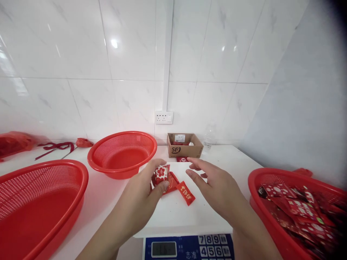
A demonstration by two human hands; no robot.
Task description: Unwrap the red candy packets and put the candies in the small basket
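Note:
My left hand [150, 184] is closed on a small white packet with red flowers [162, 173], just above the scale's white pan [173, 218]. Below and beside it on the pan lie several red packets, among them a red packet with gold characters [185, 193]. My right hand [207, 177] hovers over the pan's right side, fingers apart and nothing in them. The scale's blue panel [189, 247] has number keys and a small display, at the bottom of the view. A dark red packet [182, 159] shows behind the pan.
Two red plastic baskets [121, 170] [78, 206] stand to the left. At the right, another red basket [252, 184] holds many packets [300, 209]. A cardboard box [187, 151] and a clear plastic bottle [208, 137] stand near the tiled wall. Dark red ribbon [58, 146] lies at far left.

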